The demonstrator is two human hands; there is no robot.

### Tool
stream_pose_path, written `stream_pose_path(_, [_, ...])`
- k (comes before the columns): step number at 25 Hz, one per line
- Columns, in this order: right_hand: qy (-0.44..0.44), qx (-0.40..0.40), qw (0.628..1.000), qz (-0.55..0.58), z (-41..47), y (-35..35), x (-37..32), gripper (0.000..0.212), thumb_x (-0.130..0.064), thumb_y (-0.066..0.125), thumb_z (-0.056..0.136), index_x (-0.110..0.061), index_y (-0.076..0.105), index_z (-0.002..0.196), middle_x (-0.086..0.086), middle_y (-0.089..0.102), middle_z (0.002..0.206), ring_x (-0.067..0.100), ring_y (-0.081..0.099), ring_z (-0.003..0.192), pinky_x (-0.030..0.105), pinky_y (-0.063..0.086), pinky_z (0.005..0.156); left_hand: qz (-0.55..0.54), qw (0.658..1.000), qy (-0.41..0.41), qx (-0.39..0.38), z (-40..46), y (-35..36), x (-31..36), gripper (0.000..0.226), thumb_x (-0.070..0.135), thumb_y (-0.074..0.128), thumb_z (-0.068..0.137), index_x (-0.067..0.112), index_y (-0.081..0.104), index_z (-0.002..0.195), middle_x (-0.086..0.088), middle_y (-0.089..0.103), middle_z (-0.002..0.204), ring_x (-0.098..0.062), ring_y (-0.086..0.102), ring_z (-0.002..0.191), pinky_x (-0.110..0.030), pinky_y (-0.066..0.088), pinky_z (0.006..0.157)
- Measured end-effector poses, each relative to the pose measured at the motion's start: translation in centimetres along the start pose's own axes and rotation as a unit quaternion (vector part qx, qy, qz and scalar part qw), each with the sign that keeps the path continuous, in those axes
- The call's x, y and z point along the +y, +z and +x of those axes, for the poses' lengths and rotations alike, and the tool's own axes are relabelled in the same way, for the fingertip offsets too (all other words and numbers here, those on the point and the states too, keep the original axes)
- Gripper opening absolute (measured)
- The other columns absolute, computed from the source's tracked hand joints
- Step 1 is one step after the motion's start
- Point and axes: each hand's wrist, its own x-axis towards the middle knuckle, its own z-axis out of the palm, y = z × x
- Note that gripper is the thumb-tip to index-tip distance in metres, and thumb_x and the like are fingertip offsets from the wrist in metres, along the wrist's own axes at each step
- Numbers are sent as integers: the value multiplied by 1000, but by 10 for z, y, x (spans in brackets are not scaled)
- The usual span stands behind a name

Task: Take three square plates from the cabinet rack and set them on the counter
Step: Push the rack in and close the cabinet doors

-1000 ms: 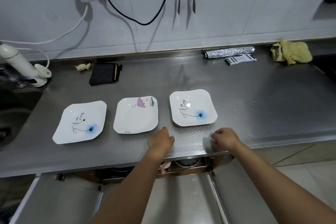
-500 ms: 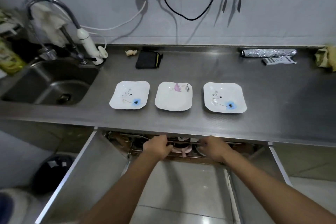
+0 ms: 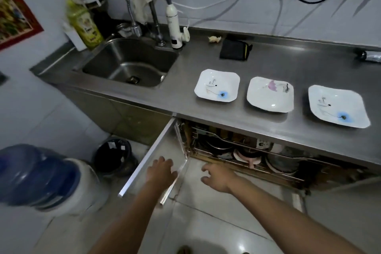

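Plates: three square plates lie in a row on the steel tabletop, right of the sink, apart from one another.
Cabinet rack: wire rack below the tabletop edge, right of the sink, holding dishes.
Left hand: flat on the open cabinet door, grip spread, holding nothing.
Right hand: before the rack, grip spread, holding nothing.
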Motion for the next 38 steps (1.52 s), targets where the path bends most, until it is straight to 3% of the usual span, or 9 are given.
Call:
stream_pose_path(5, [-54,-44,996,-51,51,74,-98,50,-28,48,92,-18,40,140,13,43,141,32,44,127,37,41,102,-5,998,13,-69,2,6,-105,68,39,52,91,25,19,149,-6,16,159,-30,21,143,-47,28,113])
stream_pose_path(9, [-110,-50,982,-143,77,135,-153,51,-19,45,93,-18,35,143,15,31,149,34,35,133,41,36,105,-106,989,-10,-99,19,8,-165,70,30,47,95,23,7,152,-6,16,160,-28,23,145,-45,24,117])
stream_pose_path(14, [-180,-30,938,-295,87,179,-187,69,-10,43,92,-23,11,151,11,-2,161,27,-1,147,48,8,118,-338,925,4,-174,33,13,-185,48,20,52,96,16,42,142,-4,60,122,-17,57,112,-19,47,90])
stream_pose_path(17, [-194,-54,907,-370,92,196,-196,72,-14,42,94,-23,0,151,8,-10,161,28,-11,147,51,0,118,-396,901,-22,-174,38,17,-186,49,33,53,94,22,44,141,-9,64,120,-22,62,108,-28,46,94])
stream_pose_path(28, [-177,-35,894,-411,46,199,-114,63,-12,39,96,-3,7,149,15,15,156,32,6,146,55,5,116,-459,870,-46,-172,38,56,-116,42,34,49,96,12,57,131,-22,68,114,-25,69,87,-41,55,86])
stream_pose_path(31, [-127,-4,890,-438,20,187,-73,59,-31,62,80,-12,50,135,5,57,134,22,47,130,48,36,108,-543,801,-83,-237,32,62,-71,43,40,44,97,14,53,130,-13,67,97,-12,64,68,-27,55,65])
stream_pose_path(33, [-77,55,931,-353,6,180,-49,61,-35,81,55,-18,70,113,4,73,108,18,66,106,44,54,91,-597,726,-106,-324,34,63,-39,43,53,34,96,26,47,127,-14,69,105,-21,68,87,-39,46,88])
stream_pose_path(36, [82,193,965,-160,4,170,-26,60,-21,84,53,-16,71,111,7,73,103,26,68,98,43,56,82,-663,630,-102,-390,41,65,15,64,64,20,93,24,30,141,-21,56,135,-31,54,124,-55,17,116])
stream_pose_path(38, [247,276,915,158,16,155,-14,51,-15,67,78,-15,57,128,8,63,121,27,59,110,38,48,88,-709,579,-114,-387,46,62,52,70,66,20,91,24,21,146,-23,48,141,-34,46,131,-57,10,117])
